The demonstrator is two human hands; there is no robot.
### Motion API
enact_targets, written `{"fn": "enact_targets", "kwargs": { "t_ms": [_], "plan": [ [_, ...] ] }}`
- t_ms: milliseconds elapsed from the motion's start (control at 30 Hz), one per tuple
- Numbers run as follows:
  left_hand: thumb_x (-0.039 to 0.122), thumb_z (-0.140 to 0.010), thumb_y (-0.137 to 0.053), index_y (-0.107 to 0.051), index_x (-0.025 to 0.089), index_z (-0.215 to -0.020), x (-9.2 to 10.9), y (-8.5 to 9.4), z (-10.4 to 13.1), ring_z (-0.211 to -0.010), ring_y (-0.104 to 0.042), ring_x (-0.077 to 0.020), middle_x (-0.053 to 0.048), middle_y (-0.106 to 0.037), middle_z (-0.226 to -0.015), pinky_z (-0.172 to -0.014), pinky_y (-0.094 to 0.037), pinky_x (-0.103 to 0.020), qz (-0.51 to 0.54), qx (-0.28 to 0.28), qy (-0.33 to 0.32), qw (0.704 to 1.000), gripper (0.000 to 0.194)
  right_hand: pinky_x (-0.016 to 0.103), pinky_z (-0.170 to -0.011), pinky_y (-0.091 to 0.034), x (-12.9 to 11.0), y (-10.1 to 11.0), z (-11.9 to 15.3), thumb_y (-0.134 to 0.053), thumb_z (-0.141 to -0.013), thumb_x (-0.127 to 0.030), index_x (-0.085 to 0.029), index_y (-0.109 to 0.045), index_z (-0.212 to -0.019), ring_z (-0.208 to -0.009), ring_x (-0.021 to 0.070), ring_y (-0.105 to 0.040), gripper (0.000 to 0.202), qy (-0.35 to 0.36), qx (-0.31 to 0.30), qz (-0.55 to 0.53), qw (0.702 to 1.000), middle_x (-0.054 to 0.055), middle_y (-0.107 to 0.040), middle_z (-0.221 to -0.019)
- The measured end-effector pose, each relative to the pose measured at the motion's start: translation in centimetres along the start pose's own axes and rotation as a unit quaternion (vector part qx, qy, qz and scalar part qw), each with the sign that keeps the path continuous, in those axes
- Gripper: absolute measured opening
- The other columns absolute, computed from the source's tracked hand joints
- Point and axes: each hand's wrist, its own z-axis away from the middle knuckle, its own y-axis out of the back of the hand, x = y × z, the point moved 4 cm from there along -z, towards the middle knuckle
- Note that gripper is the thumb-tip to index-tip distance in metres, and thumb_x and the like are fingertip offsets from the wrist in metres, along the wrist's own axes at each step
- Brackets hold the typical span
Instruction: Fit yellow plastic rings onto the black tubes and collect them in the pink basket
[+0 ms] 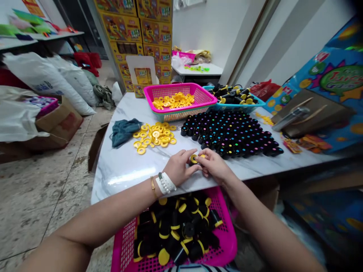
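Note:
Near the front edge of the table, my left hand [179, 166] is closed around a small black cylinder with a yellow ring [193, 158] at its top. The fingers of my right hand [213, 165] are pinched close beside it, and a bit of a second yellow piece [202, 155] shows between them. Just beyond my hands stand rows of upright black cylinders [227, 132] with coloured dots on top. Loose yellow rings [155, 136] lie in a pile to the left. Below the table edge, a pink basket [231, 241] holds black cylinders with yellow ends.
A pink basket [150, 92] of yellow rings and a blue basket [256, 104] of black-and-yellow pieces stand at the back. A dark teal cloth [124, 132] lies left. Stacked yellow boxes [155, 30] rise behind; a brown paper bag [309, 113] stands right. White sacks [45, 75] lean at left.

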Motion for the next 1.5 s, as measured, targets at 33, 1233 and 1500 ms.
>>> {"fn": "enact_targets", "kwargs": {
  "t_ms": [33, 1233, 1500],
  "plan": [
    [0.034, -0.083, -0.066, -0.061, 0.019, -0.119, 0.0, 0.0, 0.0, -0.071, -0.058, -0.0138, -0.004, -0.062, -0.088, -0.069, -0.047, -0.026, -0.018, -0.001, 0.0, 1.0, 0.039, 0.015, -0.028, -0.031, 0.1, 0.0, -0.1, -0.071, -0.072, -0.044, -0.023, -0.042, -0.083, -0.029, 0.0041, -0.034, 0.038, -0.007, 0.0, 0.001, 1.0, -0.015, -0.045, -0.045],
    [0.022, -0.077, -0.06, -0.066, 0.015, -0.092, 0.8, -0.9, -0.5, -0.067, -0.06, -0.015, -0.003, -0.067, -0.077, -0.064, -0.044, -0.024, -0.029, -0.146, 0.014, 0.989, 0.018, 0.019, -0.035, -0.047, -0.2, 0.1, 0.6, -0.062, -0.083, -0.037, -0.02, -0.048, -0.1, -0.035, 0.0116, -0.056, 0.028, -0.066, -0.082, 0.052, 0.993, -0.007, -0.059, -0.047],
    [0.014, -0.076, -0.057, -0.063, 0.019, -0.112, 3.4, 2.8, 4.0, -0.063, -0.062, -0.0122, -0.001, -0.07, -0.08, -0.066, -0.048, -0.022, -0.031, -0.19, -0.008, 0.981, 0.037, 0.019, -0.036, -0.045, 2.5, -0.7, 9.1, -0.056, -0.088, -0.041, -0.023, -0.048, -0.118, -0.041, 0.0105, -0.058, 0.036, -0.017, -0.097, 0.08, 0.992, -0.01, -0.048, -0.062]
  ]
}}
